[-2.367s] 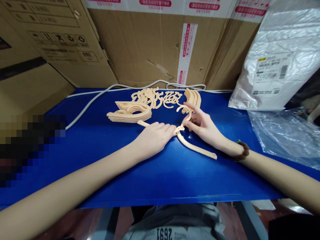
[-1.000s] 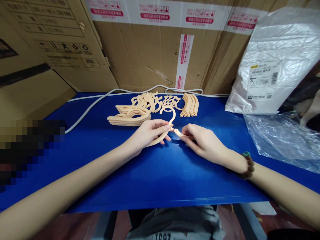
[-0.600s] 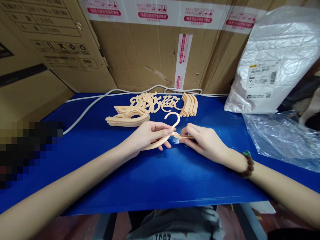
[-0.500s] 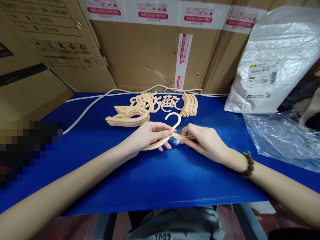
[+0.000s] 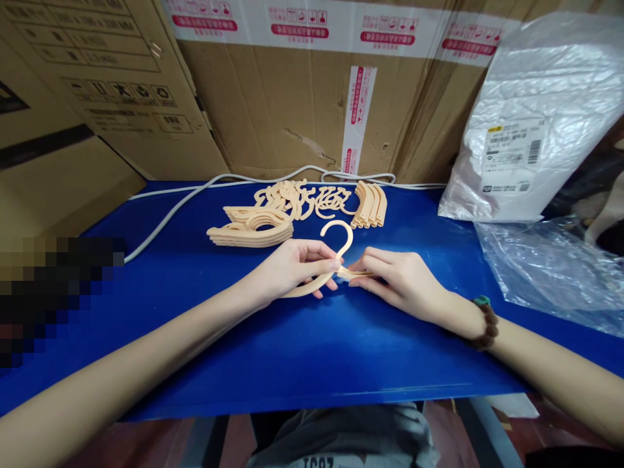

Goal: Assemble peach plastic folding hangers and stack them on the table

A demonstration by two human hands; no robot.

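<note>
A beige hanger hook (image 5: 347,239) rises between my hands in the head view, its curl opening to the left. My left hand (image 5: 297,266) is closed on the hook's base and on a curved hanger arm (image 5: 307,287) that reaches down to the left. Between the fingers of my right hand (image 5: 397,276) is a second hanger arm (image 5: 358,273), its end against the hook's base. My fingers partly cover the joint, so I cannot tell whether the parts are locked together.
Stacked hangers (image 5: 251,231), a heap of beige pieces (image 5: 287,197), loose hooks (image 5: 332,198) and loose arms (image 5: 370,205) lie behind my hands. A white cable (image 5: 170,211) runs along the cardboard (image 5: 273,97). On the right are a white mailing bag (image 5: 546,110) and clear plastic (image 5: 550,266).
My right hand and the arm in it have dipped slightly, and that arm's end sits closer to the hook's base. My left hand keeps its hold.
</note>
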